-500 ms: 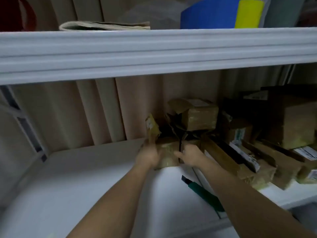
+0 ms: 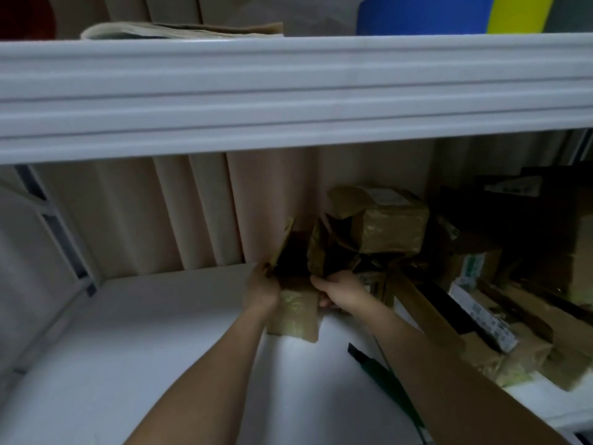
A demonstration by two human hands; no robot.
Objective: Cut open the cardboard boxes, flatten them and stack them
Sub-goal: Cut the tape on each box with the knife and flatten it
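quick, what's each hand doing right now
Left hand: gripping the left flap of the small cardboard box.
Right hand: gripping the same box's right side.

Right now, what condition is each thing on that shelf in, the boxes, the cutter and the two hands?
Small box: open, flaps pulled up and apart, held by both hands.
Left hand: grips the box's left flap.
Right hand: grips the box's right side.
Taped box: still sealed, resting on the pile.
Cardboard pile: opened, partly flattened, lying jumbled.
Green cutter: lying on the shelf, untouched.
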